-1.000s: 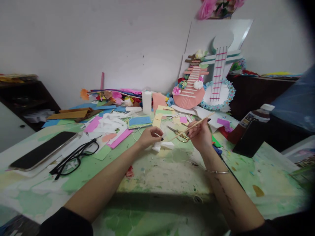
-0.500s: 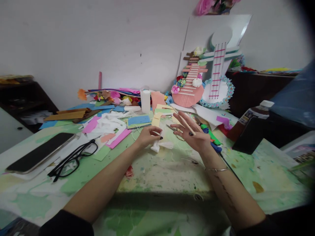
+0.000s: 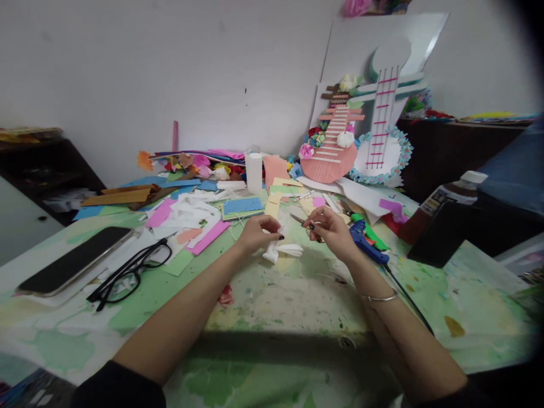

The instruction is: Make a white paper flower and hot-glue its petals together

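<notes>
White paper piece [image 3: 289,250]: located near center of paint-stained table [image 3: 276,300], between both hands; contact with tabletop not determinable from this angle. Left hand [image 3: 258,233]: thumb and forefinger closed on left portion of white paper piece, with loose strips extending to the right. Right hand [image 3: 329,231]: just right of white paper piece and apart from it, fingers curled, at handle end of scissors [image 3: 298,219]; cannot tell whether clamped on handles, hidden largely behind fingers. Scissor tips: directed left and away. Blue glue gun [image 3: 366,242]: beside right wrist, with black cable [image 3: 410,300] trailing toward near edge. Blue card [image 3: 243,205]: on a stack beyond left hand. White cylinder [image 3: 254,173]: upright behind stack. Black-framed eyeglasses [image 3: 123,271]: well left, beside smartphone [image 3: 76,260]. Pink paper lute [image 3: 329,161]: propped at rear right.
</notes>
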`<control>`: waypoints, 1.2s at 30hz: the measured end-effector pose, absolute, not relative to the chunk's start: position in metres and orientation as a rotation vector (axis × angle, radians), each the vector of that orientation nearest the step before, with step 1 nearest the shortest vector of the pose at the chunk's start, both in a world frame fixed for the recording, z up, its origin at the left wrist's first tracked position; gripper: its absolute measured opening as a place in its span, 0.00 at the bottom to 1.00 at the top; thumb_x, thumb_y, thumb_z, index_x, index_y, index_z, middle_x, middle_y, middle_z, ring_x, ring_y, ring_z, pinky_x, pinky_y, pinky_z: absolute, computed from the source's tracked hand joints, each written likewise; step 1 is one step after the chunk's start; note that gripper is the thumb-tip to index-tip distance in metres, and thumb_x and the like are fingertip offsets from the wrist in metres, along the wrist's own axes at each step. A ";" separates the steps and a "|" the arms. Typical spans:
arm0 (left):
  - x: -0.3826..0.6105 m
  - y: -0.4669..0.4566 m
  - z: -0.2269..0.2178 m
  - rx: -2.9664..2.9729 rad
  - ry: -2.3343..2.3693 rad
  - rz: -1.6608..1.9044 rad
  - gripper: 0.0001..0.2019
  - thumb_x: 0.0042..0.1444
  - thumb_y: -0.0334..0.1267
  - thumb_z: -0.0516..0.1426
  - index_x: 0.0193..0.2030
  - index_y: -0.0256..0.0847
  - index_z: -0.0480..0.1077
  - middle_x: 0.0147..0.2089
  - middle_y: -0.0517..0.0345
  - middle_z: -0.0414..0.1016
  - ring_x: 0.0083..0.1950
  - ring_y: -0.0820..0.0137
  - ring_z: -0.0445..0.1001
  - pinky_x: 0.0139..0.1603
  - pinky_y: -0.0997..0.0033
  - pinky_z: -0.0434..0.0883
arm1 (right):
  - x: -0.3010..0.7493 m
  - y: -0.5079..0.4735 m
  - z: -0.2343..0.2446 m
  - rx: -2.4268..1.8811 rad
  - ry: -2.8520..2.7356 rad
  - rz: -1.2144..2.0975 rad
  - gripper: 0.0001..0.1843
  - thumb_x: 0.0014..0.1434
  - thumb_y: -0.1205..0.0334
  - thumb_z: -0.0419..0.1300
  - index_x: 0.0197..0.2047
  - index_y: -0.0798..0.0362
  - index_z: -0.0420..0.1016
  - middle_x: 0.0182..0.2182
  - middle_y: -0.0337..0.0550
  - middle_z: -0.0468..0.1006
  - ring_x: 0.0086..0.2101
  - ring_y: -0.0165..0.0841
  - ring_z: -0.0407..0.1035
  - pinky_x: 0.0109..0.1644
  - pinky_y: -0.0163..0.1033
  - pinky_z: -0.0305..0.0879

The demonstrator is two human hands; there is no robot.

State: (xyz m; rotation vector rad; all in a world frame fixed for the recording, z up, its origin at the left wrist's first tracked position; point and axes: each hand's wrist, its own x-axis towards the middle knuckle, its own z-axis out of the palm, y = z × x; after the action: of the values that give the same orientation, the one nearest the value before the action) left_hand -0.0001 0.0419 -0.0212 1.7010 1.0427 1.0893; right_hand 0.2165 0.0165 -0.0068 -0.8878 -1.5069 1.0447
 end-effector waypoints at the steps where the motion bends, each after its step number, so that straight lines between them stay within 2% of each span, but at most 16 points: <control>1: -0.001 0.042 -0.021 1.665 1.011 1.080 0.11 0.36 0.35 0.67 0.27 0.34 0.73 0.27 0.57 0.74 0.29 0.73 0.70 0.31 0.75 0.66 | 0.215 0.016 -0.009 -0.897 -1.587 1.022 0.12 0.49 0.65 0.61 0.37 0.51 0.64 0.31 0.39 0.79 0.20 0.24 0.64 0.23 0.31 0.57; 4: -0.002 0.041 -0.021 1.554 0.929 1.044 0.14 0.34 0.37 0.68 0.28 0.33 0.72 0.26 0.59 0.72 0.27 0.74 0.68 0.29 0.75 0.64 | 0.209 0.016 -0.014 -0.950 -1.781 0.964 0.12 0.53 0.63 0.58 0.42 0.52 0.64 0.31 0.42 0.80 0.19 0.23 0.57 0.24 0.31 0.54; 8: -0.002 0.040 -0.021 1.441 0.885 0.992 0.17 0.35 0.40 0.69 0.30 0.33 0.71 0.24 0.59 0.72 0.25 0.75 0.67 0.27 0.75 0.61 | 0.205 0.014 -0.017 -1.025 -1.876 0.861 0.13 0.58 0.56 0.56 0.42 0.55 0.67 0.27 0.44 0.81 0.18 0.24 0.51 0.24 0.31 0.48; 11: -0.002 0.039 -0.020 1.422 0.879 0.975 0.17 0.35 0.40 0.69 0.29 0.34 0.70 0.24 0.59 0.73 0.25 0.75 0.68 0.27 0.75 0.61 | 0.205 0.014 -0.015 -1.026 -1.931 0.819 0.14 0.59 0.55 0.56 0.44 0.56 0.70 0.26 0.45 0.81 0.19 0.24 0.52 0.24 0.31 0.49; 18: 0.000 0.034 -0.017 1.491 0.837 0.983 0.14 0.36 0.37 0.68 0.29 0.34 0.70 0.27 0.60 0.72 0.28 0.75 0.69 0.30 0.76 0.63 | 0.204 0.013 -0.014 -1.042 -2.017 0.738 0.16 0.59 0.57 0.55 0.47 0.56 0.74 0.26 0.44 0.81 0.20 0.26 0.63 0.27 0.31 0.56; 23: 0.002 0.034 -0.016 1.485 0.829 1.027 0.14 0.36 0.37 0.68 0.30 0.34 0.71 0.28 0.60 0.73 0.30 0.74 0.71 0.32 0.75 0.64 | 0.206 0.011 -0.014 -1.068 -2.008 0.615 0.15 0.59 0.61 0.56 0.50 0.54 0.69 0.27 0.41 0.82 0.20 0.26 0.62 0.30 0.31 0.58; 26: 0.002 0.035 -0.017 1.448 0.853 1.069 0.15 0.34 0.36 0.68 0.30 0.34 0.72 0.28 0.59 0.75 0.30 0.73 0.72 0.33 0.74 0.66 | 0.206 0.008 -0.012 -1.032 -2.011 0.620 0.12 0.59 0.62 0.57 0.46 0.53 0.67 0.28 0.40 0.82 0.21 0.26 0.62 0.31 0.31 0.58; 29: 0.002 0.035 -0.018 1.453 0.874 1.091 0.15 0.32 0.34 0.69 0.29 0.34 0.73 0.28 0.59 0.75 0.29 0.72 0.72 0.32 0.73 0.67 | 0.205 0.006 -0.011 -1.015 -2.034 0.645 0.08 0.59 0.62 0.56 0.43 0.53 0.70 0.28 0.41 0.82 0.20 0.25 0.64 0.29 0.31 0.57; 33: 0.002 0.034 -0.018 1.467 0.862 1.094 0.13 0.34 0.33 0.68 0.29 0.35 0.73 0.27 0.59 0.75 0.29 0.72 0.74 0.32 0.74 0.67 | 0.203 0.006 -0.011 -1.049 -1.988 0.666 0.12 0.58 0.62 0.55 0.45 0.54 0.72 0.27 0.41 0.80 0.20 0.25 0.65 0.28 0.31 0.59; 36: 0.002 0.033 -0.018 1.430 0.874 1.086 0.13 0.33 0.32 0.68 0.30 0.35 0.75 0.28 0.58 0.77 0.30 0.71 0.74 0.33 0.73 0.68 | 0.202 0.006 -0.011 -1.046 -1.975 0.726 0.14 0.57 0.62 0.56 0.47 0.55 0.72 0.30 0.43 0.81 0.19 0.24 0.64 0.25 0.31 0.59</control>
State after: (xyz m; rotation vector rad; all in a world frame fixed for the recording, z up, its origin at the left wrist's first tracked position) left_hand 0.0017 0.0327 -0.0176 1.4300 0.8742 1.0865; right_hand 0.2025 0.0060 -0.0108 -1.0458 -1.9752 0.7257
